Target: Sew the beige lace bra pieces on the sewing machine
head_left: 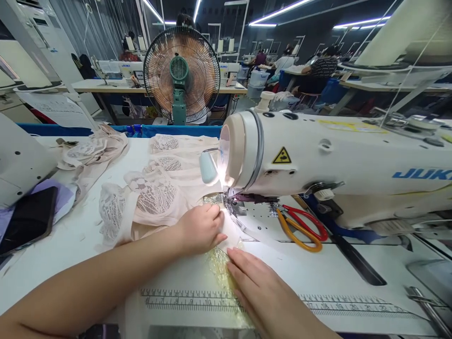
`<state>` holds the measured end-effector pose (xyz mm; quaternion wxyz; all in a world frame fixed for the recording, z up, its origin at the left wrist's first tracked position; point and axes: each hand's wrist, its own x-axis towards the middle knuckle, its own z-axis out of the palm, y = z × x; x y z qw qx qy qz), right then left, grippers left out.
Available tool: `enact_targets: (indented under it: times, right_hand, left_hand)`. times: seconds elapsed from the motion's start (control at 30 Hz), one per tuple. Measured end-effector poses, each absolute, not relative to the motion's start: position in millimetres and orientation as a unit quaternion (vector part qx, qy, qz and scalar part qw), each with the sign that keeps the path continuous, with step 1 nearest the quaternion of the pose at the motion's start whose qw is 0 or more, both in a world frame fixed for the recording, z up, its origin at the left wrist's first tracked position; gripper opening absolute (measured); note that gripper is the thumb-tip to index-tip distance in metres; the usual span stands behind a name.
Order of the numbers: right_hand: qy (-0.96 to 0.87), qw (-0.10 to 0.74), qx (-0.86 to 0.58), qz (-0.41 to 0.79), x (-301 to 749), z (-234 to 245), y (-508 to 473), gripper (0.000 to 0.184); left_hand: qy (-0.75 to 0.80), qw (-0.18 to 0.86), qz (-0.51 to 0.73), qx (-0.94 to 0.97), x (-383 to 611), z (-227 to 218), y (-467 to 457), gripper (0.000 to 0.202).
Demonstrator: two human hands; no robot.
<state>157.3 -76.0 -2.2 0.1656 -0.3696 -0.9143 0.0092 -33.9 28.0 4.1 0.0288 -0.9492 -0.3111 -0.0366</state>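
A white sewing machine (300, 150) stands before me, its lit needle area just past my left hand (201, 229). That hand is curled with fingertips pressed together on the pale fabric of a beige lace bra (155, 200), close to the presser foot (229, 202). My right hand (261, 285) lies nearly flat, fingers stretched out, its fingertips at the fabric's near edge. Under it runs a strip of shiny yellowish tape (221, 266) on the table. A narrow white strap (243, 228) passes right of the foot. The stitching point is partly hidden.
Scissors with red and orange handles (300, 228) lie right of the needle. A printed ruler (190, 300) runs along the front edge. A phone (28, 219) and more beige garments (95, 150) lie left. Beyond are a large fan (179, 68) and people at machines.
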Motion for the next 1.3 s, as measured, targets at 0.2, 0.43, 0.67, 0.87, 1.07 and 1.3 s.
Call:
enact_targets:
  times: [0.2,0.43,0.67,0.87,1.07,1.3]
  right_hand:
    - [-0.916,0.184,-0.355,-0.012,160.5,-6.1,-75.7,0.031]
    - [-0.902,0.175,-0.394,0.011,161.0,-9.9,-67.3,0.033]
    - [-0.9,0.171,-0.402,0.017,158.3,-15.1,-67.7,0.034]
    - [-0.888,0.181,-0.422,0.009,148.6,-16.7,-61.2,0.034]
    - [-0.881,0.177,-0.436,0.041,129.4,-13.3,-56.3,0.036]
    - [-0.882,0.194,-0.427,0.051,122.0,-14.4,-58.9,0.036]
  left_hand:
    - [-0.338,0.015,-0.023,-0.941,-30.2,8.3,27.3,0.047]
    - [-0.344,0.06,-0.058,-0.935,-22.0,-3.2,30.1,0.04]
    - [-0.325,0.068,-0.052,-0.942,-23.5,-2.1,30.2,0.033]
    - [-0.317,0.07,-0.04,-0.945,-27.1,0.7,40.3,0.031]
    - [-0.246,0.092,-0.068,-0.963,-33.8,0.9,33.6,0.021]
    - [-0.203,0.024,-0.109,-0.973,-47.3,-4.1,29.3,0.03]
